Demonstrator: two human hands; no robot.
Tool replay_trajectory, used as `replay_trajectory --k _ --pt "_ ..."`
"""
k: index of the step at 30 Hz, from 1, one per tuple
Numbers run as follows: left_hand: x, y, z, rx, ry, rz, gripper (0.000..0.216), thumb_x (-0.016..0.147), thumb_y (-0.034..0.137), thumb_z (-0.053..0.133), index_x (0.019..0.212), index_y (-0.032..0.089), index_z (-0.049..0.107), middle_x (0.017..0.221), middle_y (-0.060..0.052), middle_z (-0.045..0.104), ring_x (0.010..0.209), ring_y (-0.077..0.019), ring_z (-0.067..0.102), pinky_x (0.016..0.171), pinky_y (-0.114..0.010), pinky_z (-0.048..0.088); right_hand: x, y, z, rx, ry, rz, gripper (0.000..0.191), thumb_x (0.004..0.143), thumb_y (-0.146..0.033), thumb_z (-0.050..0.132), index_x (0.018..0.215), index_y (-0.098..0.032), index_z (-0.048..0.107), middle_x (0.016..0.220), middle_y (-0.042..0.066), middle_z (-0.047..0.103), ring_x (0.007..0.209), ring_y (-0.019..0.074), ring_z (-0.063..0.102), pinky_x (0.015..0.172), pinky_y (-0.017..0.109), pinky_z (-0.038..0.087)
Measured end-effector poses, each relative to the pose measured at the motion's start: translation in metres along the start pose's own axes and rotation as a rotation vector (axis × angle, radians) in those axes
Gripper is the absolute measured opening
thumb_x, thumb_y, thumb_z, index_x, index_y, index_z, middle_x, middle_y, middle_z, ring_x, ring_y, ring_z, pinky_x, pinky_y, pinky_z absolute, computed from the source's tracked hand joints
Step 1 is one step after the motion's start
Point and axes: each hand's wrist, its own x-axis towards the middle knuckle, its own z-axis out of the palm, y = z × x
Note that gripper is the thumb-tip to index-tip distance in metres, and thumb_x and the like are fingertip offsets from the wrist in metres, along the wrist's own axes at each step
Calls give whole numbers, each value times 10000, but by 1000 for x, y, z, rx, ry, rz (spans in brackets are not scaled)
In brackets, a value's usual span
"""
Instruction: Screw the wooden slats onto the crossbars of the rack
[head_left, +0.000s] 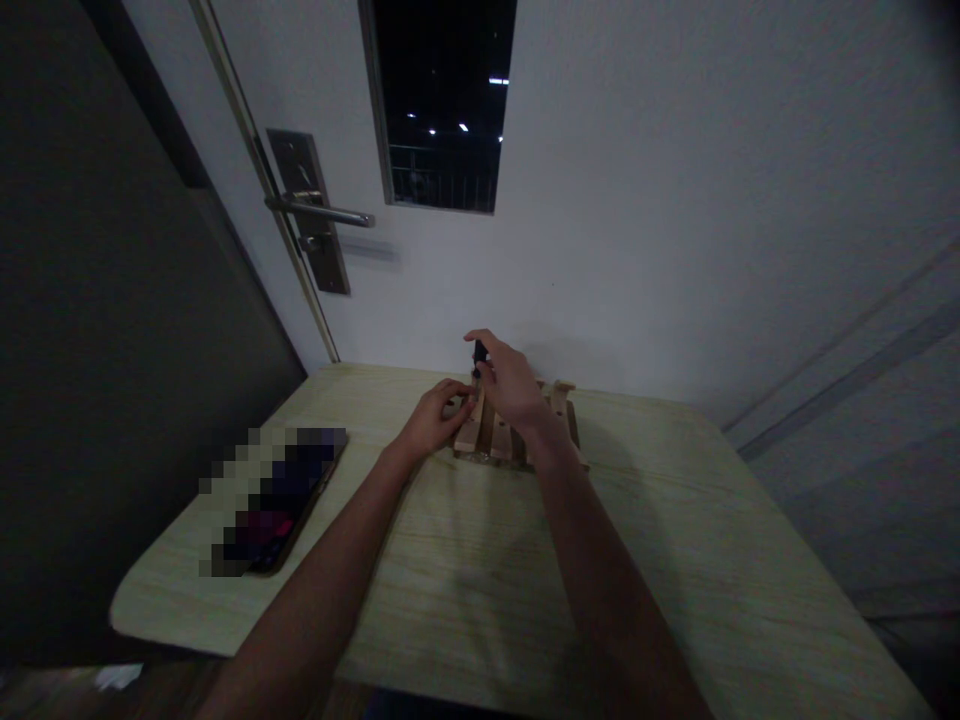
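A small wooden slatted frame (559, 415) lies at the far side of the pale wood-grain table (465, 560). My right hand (508, 385) is above the frame, its fingers pinched on a small dark tool (479, 355) that points down at the frame's left end. My left hand (433, 418) rests on the table at the frame's left edge, fingers curled against the wood and steadying it. My right hand and wrist hide much of the frame.
A dark phone (289, 495), partly blurred out, lies on the table's left side. Behind the table stands a white door with a metal lever handle (322, 212) and a narrow dark window (442, 105). A dark wall is at the left.
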Motion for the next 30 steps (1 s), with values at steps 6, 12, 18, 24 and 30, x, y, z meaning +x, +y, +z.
replay_trajectory --k 6,12,18,24,30 --pt "-1 0 -1 37 -11 0 215 877 303 475 977 163 605 971 -70 607 922 -188 578 843 -326 465 0 7 5 85 63 -22 404 776 -66 442 1145 -220 493 963 67 622 824 178 586 768 320 464" --pt "0 -1 0 36 -2 11 206 871 301 483 973 165 600 978 -71 606 929 -187 576 848 -331 465 2 11 7 50 83 -22 388 810 -99 418 1168 -210 519 1079 95 632 922 200 592 841 349 454" --pt "0 -2 0 25 -9 -5 222 867 319 484 978 169 605 977 -74 611 921 -196 579 832 -334 474 1 6 1 44 37 -31 425 809 -64 378 1188 -198 516 1094 93 634 892 194 590 830 346 462" --pt "0 -1 -1 27 -5 -3 221 867 315 486 970 162 608 979 -76 613 932 -197 582 846 -329 465 0 6 2 13 45 -16 400 830 -61 358 1122 -231 571 1043 81 623 903 197 575 826 358 469" --pt "0 -1 -1 22 -9 3 219 861 306 488 970 162 612 976 -75 617 933 -200 581 851 -332 461 1 7 6 43 47 -63 439 854 -77 316 1210 -227 525 1152 88 584 946 187 569 852 353 466"
